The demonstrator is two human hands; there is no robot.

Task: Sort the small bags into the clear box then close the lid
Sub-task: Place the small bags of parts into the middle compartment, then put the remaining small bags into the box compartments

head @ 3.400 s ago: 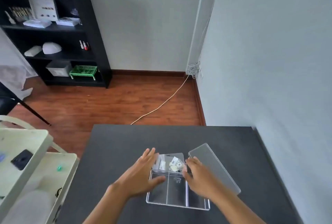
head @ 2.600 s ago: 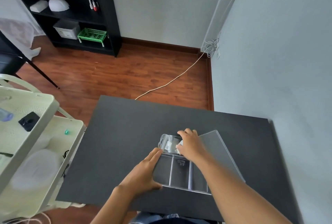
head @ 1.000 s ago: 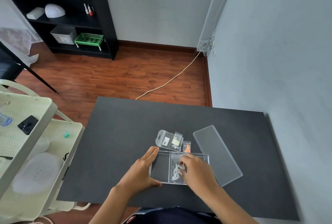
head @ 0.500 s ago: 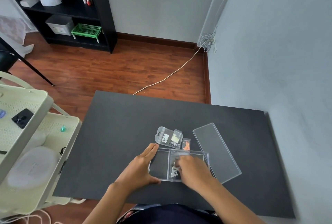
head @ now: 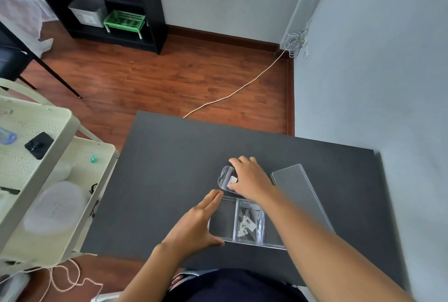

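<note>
From the head camera, a dark table [head: 169,180] sits by a grey wall. A clear box [head: 221,219] lies on the table, close to the person. It has walls inside that split it into parts. The middle part holds a small bag of tiny white bits [head: 247,224]. The left part looks empty.

The left hand [head: 196,225] rests flat against the left side of the box. Its fingers are straight and its thumb is on the near edge. It grips nothing.

The right hand [head: 251,180] lies spread out on top of another small bag [head: 225,179], just past the box. Whether it pinches the bag cannot be told.

The clear lid [head: 298,187] lies on the table, right of the box.
</note>
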